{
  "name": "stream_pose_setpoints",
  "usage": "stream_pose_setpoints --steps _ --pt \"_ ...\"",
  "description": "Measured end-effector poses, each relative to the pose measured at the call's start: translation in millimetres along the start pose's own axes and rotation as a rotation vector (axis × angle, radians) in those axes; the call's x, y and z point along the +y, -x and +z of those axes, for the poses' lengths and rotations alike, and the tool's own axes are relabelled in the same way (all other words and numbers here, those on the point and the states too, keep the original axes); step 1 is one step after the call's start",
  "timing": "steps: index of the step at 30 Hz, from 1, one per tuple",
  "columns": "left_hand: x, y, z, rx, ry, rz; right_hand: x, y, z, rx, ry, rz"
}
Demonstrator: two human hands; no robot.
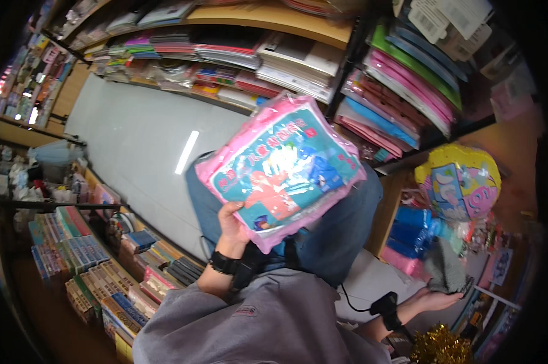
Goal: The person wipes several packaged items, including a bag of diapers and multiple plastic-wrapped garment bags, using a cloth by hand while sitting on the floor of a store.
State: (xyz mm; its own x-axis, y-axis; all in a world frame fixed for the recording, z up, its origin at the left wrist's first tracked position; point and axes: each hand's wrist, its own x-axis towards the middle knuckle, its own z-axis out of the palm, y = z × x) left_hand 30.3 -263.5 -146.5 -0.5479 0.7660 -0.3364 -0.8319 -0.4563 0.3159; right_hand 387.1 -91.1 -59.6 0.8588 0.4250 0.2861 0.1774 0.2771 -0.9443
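My left hand (pixel 233 225) grips the lower-left edge of a pink plastic packet (pixel 283 170), with the thumb over its front. This packet is tilted above my knees, and its glossy teal front bears writing and pictures of what look like children's raincoats. Out to the lower right, my right hand (pixel 431 300) is turned palm up with a grey cloth (pixel 444 268) on its fingers. Close to the cloth, blue plastic-wrapped packets (pixel 408 232) and a pink one (pixel 403 261) sit in a wooden shelf compartment.
Shelves of notebooks (pixel 301 63) run ahead, with coloured folders (pixel 410 86) to their right. Boxed goods (pixel 105 277) fill the left shelves. At the right are a yellow foil balloon (pixel 460 182) and gold tinsel (pixel 442 346). Grey floor (pixel 137 123) lies between the shelves.
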Motion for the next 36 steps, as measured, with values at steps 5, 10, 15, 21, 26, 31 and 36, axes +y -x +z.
stream_pose_setpoints --steps 5,10,15,21,26,31,36 --pt "-9 3 -15 0.042 -0.044 0.044 -60 61 32 -0.124 -0.324 0.139" --pt "-10 23 -8 -0.011 0.13 -0.096 -85 155 67 -0.662 -0.536 0.637" --pt "-15 33 -14 -0.018 0.008 -0.129 -65 206 71 -1.152 -0.71 0.625" --pt "-1 43 10 -0.162 -0.249 -0.112 -56 238 89 -1.728 -0.012 -0.727" --pt "-6 42 -23 -0.158 -0.14 -0.085 -59 266 60 -1.85 -0.006 -0.909" --pt "-12 30 -24 -0.18 0.153 -0.069 -59 271 37 -2.056 -0.144 -0.899" --pt "-7 16 -15 -0.055 -0.099 0.104 -41 257 42 -2.012 -0.22 -0.696"
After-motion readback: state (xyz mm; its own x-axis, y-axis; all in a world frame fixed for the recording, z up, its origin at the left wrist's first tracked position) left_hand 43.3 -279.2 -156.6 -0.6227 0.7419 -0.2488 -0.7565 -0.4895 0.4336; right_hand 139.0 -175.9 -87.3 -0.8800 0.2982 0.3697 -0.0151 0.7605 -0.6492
